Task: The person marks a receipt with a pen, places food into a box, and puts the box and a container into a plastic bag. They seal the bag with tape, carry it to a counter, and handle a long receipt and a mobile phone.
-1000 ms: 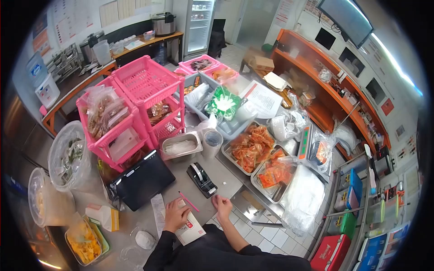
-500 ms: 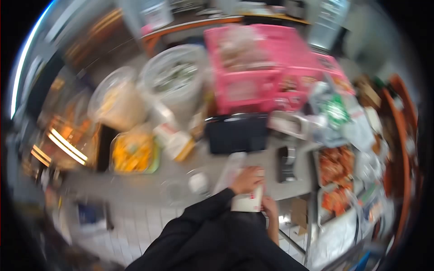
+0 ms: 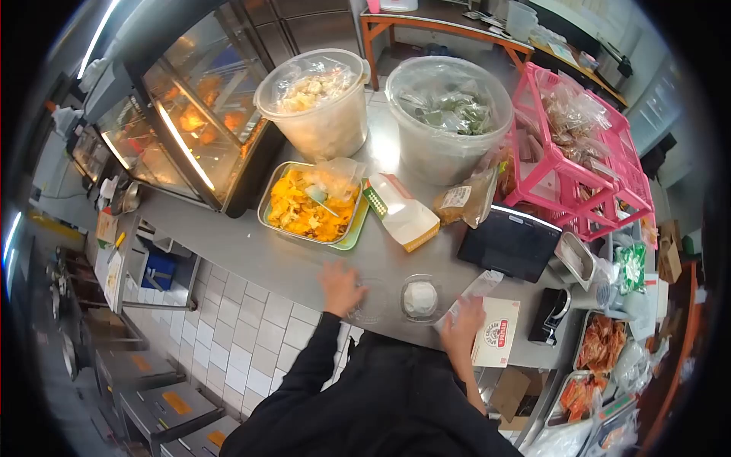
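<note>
In the head view, I see two bare hands over the near edge of the surface (image 3: 228, 240). Between them stands a clear tub (image 3: 432, 313), with a white round mass (image 3: 419, 298) inside. The right hand (image 3: 463, 326) is the nearer one: the tub lies just beside its fingers, to the left and a little farther from the near edge. These fingers look bent over the lower end of a pale strip (image 3: 483, 283); I cannot tell if they pinch it. The strip's long axis goes slantwise from the near edge toward the dark tablet (image 3: 512, 242). A white box (image 3: 496, 333) lies right of this hand, its longer side pointing away from the near edge.

The left hand (image 3: 340, 288) has its fingers spread, somewhat blurred. Its thumb is at a clear plastic piece (image 3: 370, 303); whether they touch, I cannot say.
</note>
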The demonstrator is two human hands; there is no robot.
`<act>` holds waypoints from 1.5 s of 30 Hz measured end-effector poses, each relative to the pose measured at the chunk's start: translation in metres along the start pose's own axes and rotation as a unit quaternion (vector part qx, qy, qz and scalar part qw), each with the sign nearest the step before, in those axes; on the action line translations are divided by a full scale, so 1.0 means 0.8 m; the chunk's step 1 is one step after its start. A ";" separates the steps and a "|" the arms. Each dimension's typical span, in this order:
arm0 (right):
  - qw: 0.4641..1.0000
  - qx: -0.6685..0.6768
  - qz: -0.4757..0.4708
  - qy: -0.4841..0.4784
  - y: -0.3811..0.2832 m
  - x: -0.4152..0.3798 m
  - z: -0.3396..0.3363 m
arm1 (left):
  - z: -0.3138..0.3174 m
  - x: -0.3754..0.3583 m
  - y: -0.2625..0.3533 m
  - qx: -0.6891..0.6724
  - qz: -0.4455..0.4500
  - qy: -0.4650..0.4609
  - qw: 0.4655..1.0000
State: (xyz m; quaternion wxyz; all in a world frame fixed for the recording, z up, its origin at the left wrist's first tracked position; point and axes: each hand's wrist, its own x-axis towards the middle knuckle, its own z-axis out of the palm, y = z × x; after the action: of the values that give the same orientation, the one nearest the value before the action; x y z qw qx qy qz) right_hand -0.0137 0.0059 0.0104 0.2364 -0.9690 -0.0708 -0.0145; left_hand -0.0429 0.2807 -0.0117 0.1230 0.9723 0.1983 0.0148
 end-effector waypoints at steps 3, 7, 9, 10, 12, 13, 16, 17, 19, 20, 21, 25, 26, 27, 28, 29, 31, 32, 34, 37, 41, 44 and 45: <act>0.996 0.039 -0.003 -0.077 -0.035 0.012 0.031 | -0.039 -0.002 -0.058 -0.045 -0.020 -0.215 0.975; 0.995 -0.024 -0.037 -0.092 -0.050 0.012 0.069 | -0.122 -0.014 -0.051 -0.418 -0.136 -0.270 0.857; 0.991 0.097 -0.045 -0.086 -0.060 0.009 0.079 | -0.125 -0.009 -0.032 -0.536 -0.167 -0.281 0.779; 0.992 0.095 -0.035 -0.078 -0.062 0.011 0.083 | -0.108 -0.006 -0.018 -0.507 -0.018 -0.191 0.841; 0.971 0.208 -0.067 -0.094 -0.066 0.010 0.088 | -0.072 0.004 0.001 -0.463 0.141 -0.099 0.869; 0.973 0.209 -0.058 -0.084 -0.071 0.008 0.083 | -0.052 0.015 0.007 -0.299 0.239 -0.040 0.923; 0.895 0.419 0.112 -0.108 -0.068 -0.002 0.071 | -0.004 0.038 0.021 -0.241 0.266 -0.110 0.927; 0.870 0.455 0.135 -0.133 -0.054 -0.010 0.073 | 0.009 0.043 0.025 -0.345 0.181 -0.244 0.888; 0.865 0.468 0.148 -0.104 -0.034 -0.014 0.043 | 0.017 0.051 0.041 -0.293 0.222 -0.247 0.897; 0.884 0.443 0.141 -0.054 -0.026 -0.013 0.011 | 0.021 0.051 0.048 -0.241 0.248 -0.245 0.906; 0.872 0.451 0.184 0.053 0.006 -0.015 0.000 | 0.021 0.049 0.054 -0.241 0.253 -0.247 0.904; 0.870 0.024 0.290 0.399 0.157 -0.011 -0.087 | 0.028 0.042 0.074 -0.161 0.268 -0.236 0.920; 0.847 -0.047 0.324 0.419 0.196 -0.011 -0.090 | 0.034 0.042 0.078 -0.173 0.258 -0.247 0.918; 0.839 -0.052 0.333 0.428 0.229 -0.013 -0.091 | 0.038 0.041 0.082 -0.173 0.272 -0.251 0.913; 0.866 0.026 0.350 0.357 0.253 -0.013 -0.092 | 0.039 0.041 0.083 -0.174 0.260 -0.262 0.913; 0.883 0.107 0.361 0.280 0.272 -0.013 -0.090 | 0.042 0.042 0.084 -0.175 0.244 -0.272 0.914; 0.867 0.116 0.402 0.269 0.280 -0.008 -0.097 | 0.050 0.045 0.088 -0.180 0.243 -0.278 0.912; 0.803 0.359 0.409 0.240 0.286 -0.010 -0.105 | 0.055 0.044 0.086 -0.189 0.232 -0.285 0.911; 0.645 0.653 0.338 0.206 0.286 -0.025 -0.113 | 0.048 0.043 0.091 -0.200 0.228 -0.283 0.910; 0.551 0.722 0.273 0.316 0.258 -0.056 -0.100 | 0.052 0.042 0.088 -0.216 0.208 -0.280 0.912; 0.501 0.715 0.229 0.431 0.262 -0.073 -0.051 | 0.055 0.038 0.080 -0.252 0.178 -0.293 0.905; 0.588 0.603 0.305 0.445 0.290 -0.075 -0.018 | 0.053 0.040 0.075 -0.307 0.173 -0.331 0.875; 0.583 0.571 0.342 0.465 0.291 -0.073 -0.024 | 0.048 0.039 0.072 -0.305 0.170 -0.332 0.876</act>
State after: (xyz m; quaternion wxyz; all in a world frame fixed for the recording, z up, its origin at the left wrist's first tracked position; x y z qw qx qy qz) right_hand -0.0380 -0.2147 -0.0822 0.7294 -0.4474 0.3921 -0.3378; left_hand 0.0107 0.2327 -0.0356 0.4678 0.8530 -0.0371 -0.2286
